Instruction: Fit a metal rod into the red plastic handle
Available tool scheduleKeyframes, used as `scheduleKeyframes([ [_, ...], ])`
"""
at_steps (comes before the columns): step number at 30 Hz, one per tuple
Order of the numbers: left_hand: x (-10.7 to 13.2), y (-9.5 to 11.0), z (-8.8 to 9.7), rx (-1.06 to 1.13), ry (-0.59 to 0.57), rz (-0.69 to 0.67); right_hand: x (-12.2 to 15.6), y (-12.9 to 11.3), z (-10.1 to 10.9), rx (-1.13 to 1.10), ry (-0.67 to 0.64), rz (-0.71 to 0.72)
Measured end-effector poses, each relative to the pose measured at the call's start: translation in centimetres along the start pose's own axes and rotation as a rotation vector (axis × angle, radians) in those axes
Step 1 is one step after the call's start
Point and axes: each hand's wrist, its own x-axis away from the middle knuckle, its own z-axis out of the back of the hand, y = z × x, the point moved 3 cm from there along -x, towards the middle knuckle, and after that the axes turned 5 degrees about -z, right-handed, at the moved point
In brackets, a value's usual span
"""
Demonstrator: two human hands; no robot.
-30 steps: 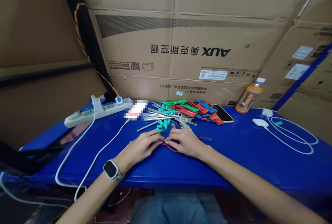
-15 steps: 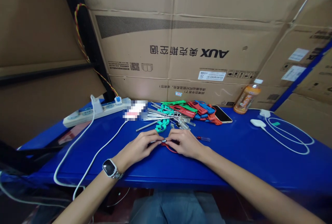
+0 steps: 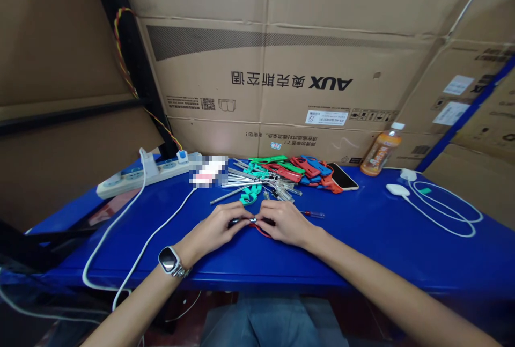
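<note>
I'm watching two hands working close together over the blue counter (image 3: 362, 242). The left hand (image 3: 226, 222) is pinching a slim metal piece (image 3: 252, 220) in a narrow grip; the right hand (image 3: 287, 222) is bunching its fingertips at the piece's end, though I can't tell whether that grip is holding it. A partly hidden red loop (image 3: 263, 231) is showing beside them. This step is seemingly involving fine fingertip work; the next move is probably calling for steadiness there.

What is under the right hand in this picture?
Part of a curved red strip shows at the edge of the right hand, against the blue table. Anything else there is covered by the hand.
</note>
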Motion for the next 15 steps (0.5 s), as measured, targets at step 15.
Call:
scheduleKeyframes([
  [15,0.0,0.8,0.0,-0.089,-0.066,-0.075,0.5,-0.4,1.0,-0.023,-0.091,-0.084],
])
